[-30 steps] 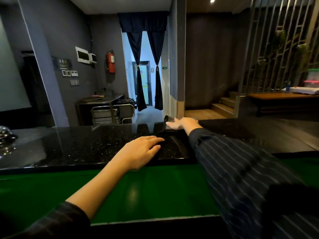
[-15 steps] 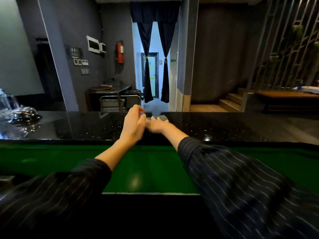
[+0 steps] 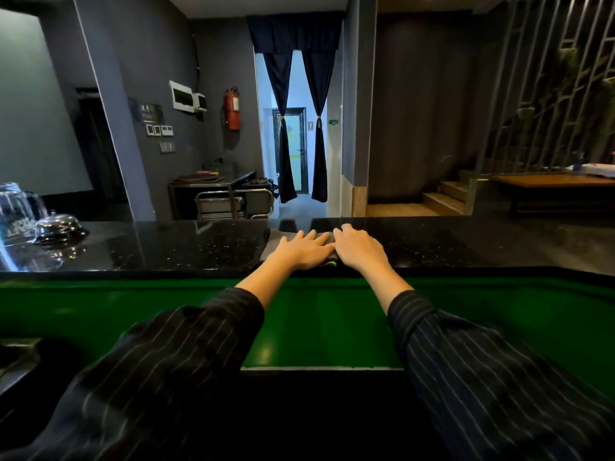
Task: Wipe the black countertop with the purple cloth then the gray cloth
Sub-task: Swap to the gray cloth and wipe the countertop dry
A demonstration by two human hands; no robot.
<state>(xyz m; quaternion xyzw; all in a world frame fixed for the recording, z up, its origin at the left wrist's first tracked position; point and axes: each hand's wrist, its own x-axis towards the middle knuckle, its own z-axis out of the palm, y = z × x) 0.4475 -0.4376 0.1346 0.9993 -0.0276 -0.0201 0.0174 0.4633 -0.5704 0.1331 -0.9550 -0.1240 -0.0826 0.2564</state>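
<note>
A speckled black countertop [image 3: 173, 247] runs across the view in front of me. On its middle lies a flat, grayish cloth [image 3: 279, 237], mostly covered by my hands; a dark corner of it shows between my wrists. My left hand [image 3: 306, 250] lies palm down on the cloth with its fingers stretched out. Right beside it, almost touching, my right hand [image 3: 358, 250] rests flat on the cloth's right part. Neither hand grips the cloth. I see no purple cloth.
An upturned glass [image 3: 16, 214] and a metal call bell [image 3: 59, 225] stand on the countertop at the far left. A green lower surface [image 3: 316, 314] lies between me and the counter. Beyond it are a steel trolley [image 3: 233, 201] and a curtained doorway.
My hands were apart, then met raised at the counter's far edge. Now both lie flat, side by side, on the cloth. The camera has tilted up a little.
</note>
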